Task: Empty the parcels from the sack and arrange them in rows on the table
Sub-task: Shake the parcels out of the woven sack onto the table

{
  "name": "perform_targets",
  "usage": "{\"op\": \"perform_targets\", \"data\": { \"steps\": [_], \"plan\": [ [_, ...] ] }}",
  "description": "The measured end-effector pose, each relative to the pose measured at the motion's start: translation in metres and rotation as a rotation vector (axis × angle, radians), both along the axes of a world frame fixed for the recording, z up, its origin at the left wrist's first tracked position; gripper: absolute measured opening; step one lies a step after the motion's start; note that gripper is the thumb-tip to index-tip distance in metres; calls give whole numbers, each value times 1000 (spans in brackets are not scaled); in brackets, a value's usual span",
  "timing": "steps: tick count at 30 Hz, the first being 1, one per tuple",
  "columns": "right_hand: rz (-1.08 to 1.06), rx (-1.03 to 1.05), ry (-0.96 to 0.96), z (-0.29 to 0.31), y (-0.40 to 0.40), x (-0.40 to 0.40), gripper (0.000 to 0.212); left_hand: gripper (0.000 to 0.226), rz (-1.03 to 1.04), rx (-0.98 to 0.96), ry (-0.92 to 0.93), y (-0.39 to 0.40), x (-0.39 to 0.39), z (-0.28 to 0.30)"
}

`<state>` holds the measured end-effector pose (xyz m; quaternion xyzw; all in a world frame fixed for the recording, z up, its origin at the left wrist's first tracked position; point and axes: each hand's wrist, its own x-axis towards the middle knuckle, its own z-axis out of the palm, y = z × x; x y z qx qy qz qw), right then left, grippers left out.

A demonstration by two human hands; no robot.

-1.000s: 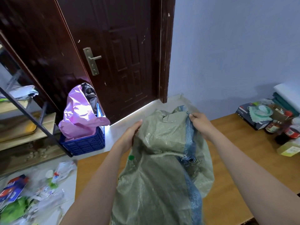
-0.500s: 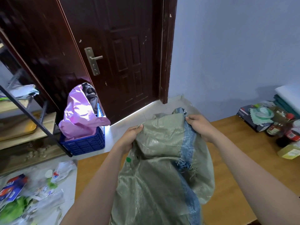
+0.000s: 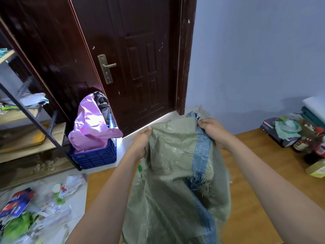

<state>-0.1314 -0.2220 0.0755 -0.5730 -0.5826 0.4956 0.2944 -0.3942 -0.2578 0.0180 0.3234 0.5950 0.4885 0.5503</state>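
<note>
While both hands hold the sack (image 3: 177,173) up over the table (image 3: 249,199), I see bare wood open from about 1 to 4 o'clock of it, running out to a cluster of bottles (image 3: 314,147), a dark box (image 3: 274,131) and a yellow packet (image 3: 316,170) near the right edge. The table's left edge falls away at 8 o'clock to a pale floor (image 3: 79,205) strewn with wrappers and bags. My left hand (image 3: 140,145) grips the sack's top hem at 11 o'clock, fingers curled into the cloth; my right hand (image 3: 213,132) pinches the top at 1 o'clock, beside a blue woven stripe. The sack is grey-green woven plastic, creased, with frayed blue threads halfway down the stripe, and it hangs between my forearms toward the bottom of the view. I cannot tell what is inside it. A small green spot shows just left of it. Behind, at 12 o'clock, stands a dark brown door (image 3: 140,59) with a brass handle (image 3: 107,68); at 10 o'clock a blue crate (image 3: 95,155) holds pink and black bags (image 3: 91,124). A shelf rack (image 3: 31,120) fills 9 o'clock, and a pale blue wall (image 3: 255,50) the right.
</note>
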Motion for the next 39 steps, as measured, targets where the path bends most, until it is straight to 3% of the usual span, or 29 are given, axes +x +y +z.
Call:
{"op": "perform_targets", "data": {
  "steps": [8, 13, 19, 25, 31, 36, 39],
  "plan": [
    [-80, 150, -111, -6, -4, 11, 38, 23, 48, 38, -26, -7, 1, 11],
    [-133, 129, -50, -9, -6, 15, 38, 21, -7, 78, -66, -17, 1, 16],
    [-16, 96, -29, 0, -11, 12, 77, 24, -102, 59, -33, -22, 5, 23],
    [68, 39, -22, 11, -17, 12, 33, 22, -52, 78, -63, -21, 4, 23],
    [24, 36, -17, 18, -21, 6, 49, 15, -39, 109, -57, -21, 7, 27],
    [19, 69, 49, 27, -25, -2, 24, 21, -63, 120, -46, -20, 11, 31],
    [14, 85, 50, 34, -25, -4, 24, 22, -61, 119, 2, -17, 13, 34]
  ]
}}
